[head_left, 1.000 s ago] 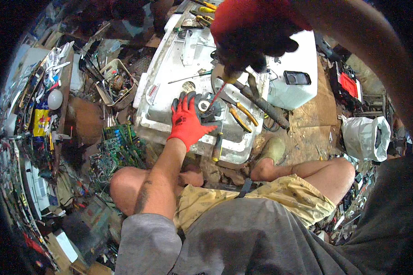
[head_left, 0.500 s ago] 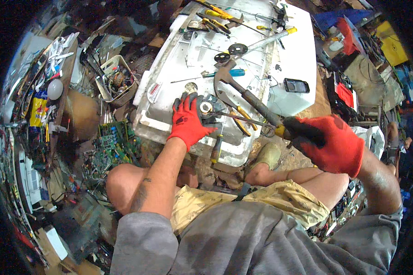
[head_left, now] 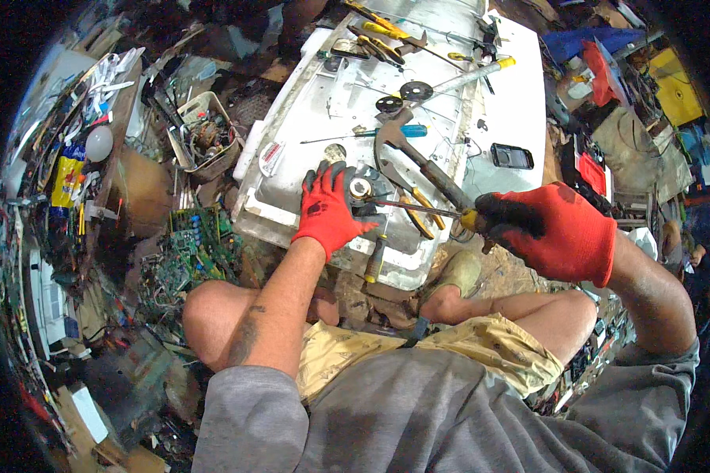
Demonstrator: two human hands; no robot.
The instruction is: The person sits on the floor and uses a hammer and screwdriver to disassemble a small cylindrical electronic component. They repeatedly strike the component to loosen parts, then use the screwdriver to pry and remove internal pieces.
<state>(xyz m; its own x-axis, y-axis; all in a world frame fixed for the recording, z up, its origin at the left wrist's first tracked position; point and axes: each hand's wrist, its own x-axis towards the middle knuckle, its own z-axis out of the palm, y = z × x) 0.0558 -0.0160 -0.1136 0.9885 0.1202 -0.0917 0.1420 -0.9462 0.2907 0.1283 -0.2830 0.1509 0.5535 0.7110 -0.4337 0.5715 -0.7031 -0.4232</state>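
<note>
Red-gloved left hand (head_left: pixel 329 206), fingers apart, braces dark round part (head_left: pixel 363 188) near lower edge of white bench (head_left: pixel 272 189); right hand (head_left: pixel 548 232), clamped on yellow-handled screwdriver (head_left: pixel 470 219), seemingly pries, needing steady leverage

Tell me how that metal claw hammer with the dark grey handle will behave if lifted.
The metal claw hammer would probably lift as one stiff piece, since its dark grey handle runs thick and straight. It will likely feel head-heavy, as the bulky metal head sits at one end. Rolling seems unlikely, given its uneven T-shaped outline.
</note>
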